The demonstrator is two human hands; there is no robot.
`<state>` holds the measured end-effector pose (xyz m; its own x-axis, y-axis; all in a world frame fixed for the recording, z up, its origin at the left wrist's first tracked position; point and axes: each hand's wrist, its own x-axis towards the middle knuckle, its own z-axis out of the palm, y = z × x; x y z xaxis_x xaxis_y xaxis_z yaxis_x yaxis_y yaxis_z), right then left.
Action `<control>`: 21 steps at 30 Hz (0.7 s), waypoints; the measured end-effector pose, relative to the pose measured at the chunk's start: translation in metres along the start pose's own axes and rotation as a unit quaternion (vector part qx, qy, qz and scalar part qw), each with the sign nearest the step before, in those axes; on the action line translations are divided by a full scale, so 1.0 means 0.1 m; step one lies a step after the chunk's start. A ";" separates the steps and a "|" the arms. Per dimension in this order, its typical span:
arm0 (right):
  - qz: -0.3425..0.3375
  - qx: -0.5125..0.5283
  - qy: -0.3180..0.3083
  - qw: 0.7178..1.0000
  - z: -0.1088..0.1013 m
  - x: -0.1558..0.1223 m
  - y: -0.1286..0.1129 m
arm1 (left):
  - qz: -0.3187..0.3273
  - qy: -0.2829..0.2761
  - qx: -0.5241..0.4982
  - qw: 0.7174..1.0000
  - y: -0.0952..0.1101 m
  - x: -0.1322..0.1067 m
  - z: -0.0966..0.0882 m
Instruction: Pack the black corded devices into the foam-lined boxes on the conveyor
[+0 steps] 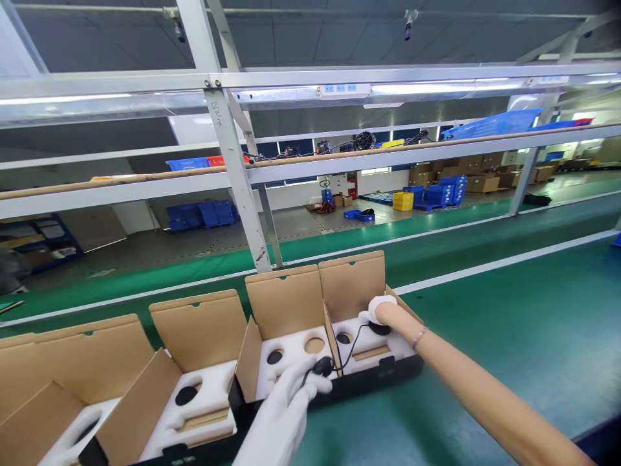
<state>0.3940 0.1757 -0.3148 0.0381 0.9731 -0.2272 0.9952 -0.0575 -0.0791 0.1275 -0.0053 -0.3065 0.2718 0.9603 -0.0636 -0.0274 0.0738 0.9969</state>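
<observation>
Round black part [380, 329], gripped by the right hand [381, 309], seems mid-seating in the foam [350, 325]; next, the corded black piece [323, 367] gripped by the left hand [290, 398] likely needs stowing.

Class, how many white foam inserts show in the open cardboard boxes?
4. From the right: first insert beneath the white-gloved right hand; second insert beyond the white-gloved left hand; third insert next leftward; fourth insert lower left, cut off. More may hide further left.

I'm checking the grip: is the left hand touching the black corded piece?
Touching: the head view shows the gloved left hand with the black corded piece between its fingers.
</observation>
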 end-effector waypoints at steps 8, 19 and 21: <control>-0.373 0.344 0.120 0.853 -0.44 -0.76 0.08 | 0.140 -0.061 0.274 0.950 0.79 0.96 0.37; -0.314 0.246 0.229 0.888 0.06 -0.21 0.43 | 0.046 -0.278 0.508 0.814 0.52 1.99 0.70; -0.286 0.123 0.192 0.930 0.13 -0.13 0.40 | 0.014 -0.294 0.575 0.764 0.43 2.17 0.71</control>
<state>0.4317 0.1581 -0.3271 -0.4157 0.8650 0.2810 0.8131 0.4919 -0.3113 0.2537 0.1867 -0.2742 0.6803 0.6461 -0.3461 0.7299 -0.5541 0.4004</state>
